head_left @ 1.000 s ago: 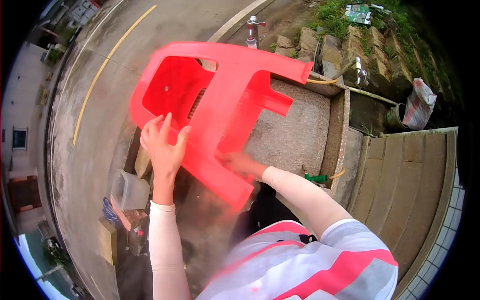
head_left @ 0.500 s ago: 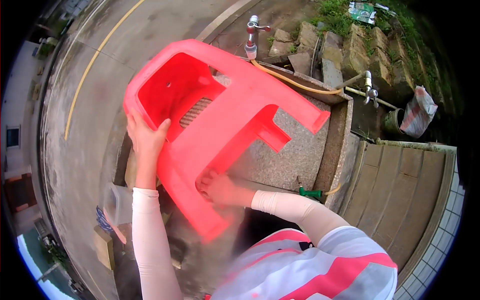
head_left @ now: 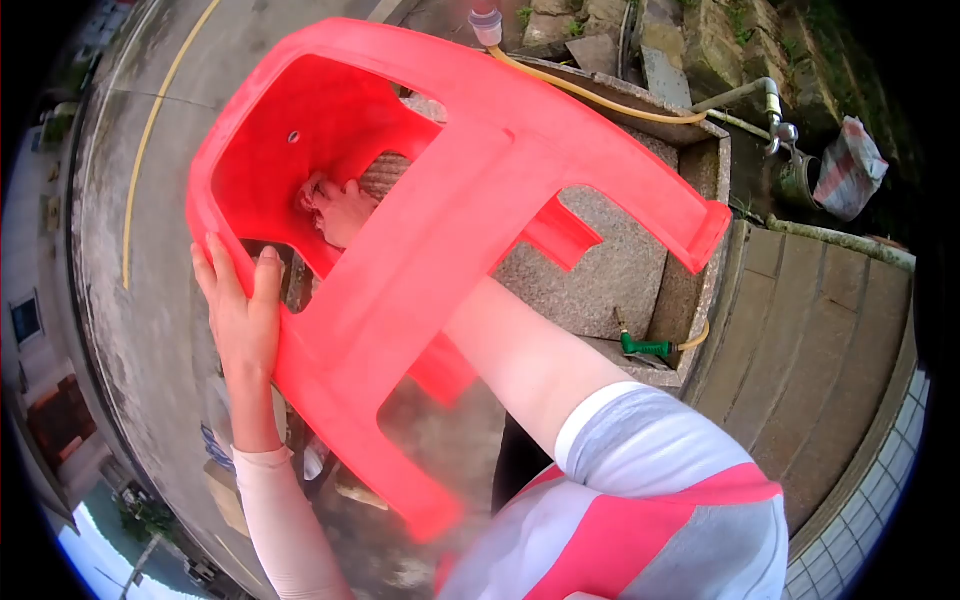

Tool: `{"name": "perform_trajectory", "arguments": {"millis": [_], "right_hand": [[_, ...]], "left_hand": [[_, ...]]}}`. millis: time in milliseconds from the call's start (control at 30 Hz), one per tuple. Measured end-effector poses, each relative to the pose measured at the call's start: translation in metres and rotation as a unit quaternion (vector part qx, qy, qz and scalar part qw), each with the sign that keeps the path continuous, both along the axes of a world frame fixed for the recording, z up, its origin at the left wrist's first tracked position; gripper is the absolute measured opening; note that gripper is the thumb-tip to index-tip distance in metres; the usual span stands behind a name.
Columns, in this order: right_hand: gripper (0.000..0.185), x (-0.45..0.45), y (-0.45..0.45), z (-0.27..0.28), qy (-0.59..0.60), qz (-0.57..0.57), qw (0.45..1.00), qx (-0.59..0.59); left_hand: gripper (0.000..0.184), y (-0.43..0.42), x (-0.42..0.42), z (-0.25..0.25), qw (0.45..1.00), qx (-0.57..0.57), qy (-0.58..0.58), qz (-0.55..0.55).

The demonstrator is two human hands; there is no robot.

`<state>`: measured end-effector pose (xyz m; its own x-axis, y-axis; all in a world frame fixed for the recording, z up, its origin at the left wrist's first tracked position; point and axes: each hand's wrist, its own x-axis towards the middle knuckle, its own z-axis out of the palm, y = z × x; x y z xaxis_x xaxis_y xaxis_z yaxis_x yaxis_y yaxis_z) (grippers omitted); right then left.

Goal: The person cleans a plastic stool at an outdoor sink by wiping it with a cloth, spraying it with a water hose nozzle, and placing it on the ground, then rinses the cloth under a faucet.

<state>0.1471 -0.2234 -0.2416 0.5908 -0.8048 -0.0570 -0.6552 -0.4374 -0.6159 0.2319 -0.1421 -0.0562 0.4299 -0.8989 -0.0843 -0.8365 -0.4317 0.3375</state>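
Observation:
A red plastic chair (head_left: 440, 190) is tilted on its side above a stone sink, its legs pointing right and down. My left hand (head_left: 245, 315) grips the chair's lower left edge, fingers on the outside and thumb against the rim. Through the underside my right arm reaches, and my right hand (head_left: 338, 208) shows in the opening at the chair's upper left. Its fingers are bent and pressed against the inner red surface, with something crumpled at the fingertips that I cannot make out.
Below and right of the chair is the stone sink (head_left: 720, 170), with a green hose nozzle (head_left: 645, 347) on its near edge. A metal tap (head_left: 778, 125), a bucket (head_left: 795, 180) and a striped sack (head_left: 850, 170) stand beyond. Stone slabs (head_left: 800, 320) lie at right.
The chair has come closer and appears larger. My right hand has moved from the chair's lower leg area through the frame to the inner surface. My left hand still holds the left edge.

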Motion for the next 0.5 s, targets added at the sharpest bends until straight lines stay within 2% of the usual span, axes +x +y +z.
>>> {"name": "perform_trajectory", "arguments": {"millis": [33, 100, 233, 267, 300, 333, 367, 400, 500], "right_hand": [[0.030, 0.009, 0.001, -0.005, 0.020, 0.018, 0.999, -0.020], [0.029, 0.010, 0.021, -0.029, -0.023, 0.026, 0.999, -0.003], [0.027, -0.013, 0.107, -0.074, -0.279, -0.042, 0.954, 0.102], [0.023, -0.030, 0.131, -0.073, -0.276, -0.028, 0.955, 0.106], [0.019, -0.059, 0.155, -0.058, -0.117, 0.050, 0.991, 0.027], [0.016, -0.084, 0.177, -0.044, 0.021, 0.129, 0.988, -0.076], [0.016, -0.106, 0.197, -0.036, 0.062, 0.164, 0.978, -0.117], [0.016, -0.121, 0.214, -0.032, 0.051, 0.166, 0.979, -0.105], [0.018, -0.128, 0.203, 0.004, 0.138, 0.187, 0.973, -0.008]], "left_hand": [[0.074, -0.001, 0.001, -0.001, 1.000, 0.001, -0.006, -0.002], [0.072, -0.001, 0.005, -0.001, 1.000, -0.007, 0.005, -0.005], [0.070, -0.004, 0.018, -0.009, 0.999, -0.028, 0.024, -0.028], [0.071, -0.004, 0.020, -0.010, 0.999, -0.026, 0.031, -0.025], [0.071, -0.005, 0.020, -0.009, 0.999, -0.027, 0.035, -0.023], [0.071, -0.006, 0.019, -0.009, 0.999, -0.027, 0.039, -0.021], [0.072, -0.006, 0.018, -0.009, 0.999, -0.025, 0.041, -0.017], [0.072, -0.005, 0.016, -0.009, 0.999, -0.023, 0.042, -0.013], [0.072, -0.006, 0.011, -0.008, 0.999, -0.022, 0.034, -0.020]]}}
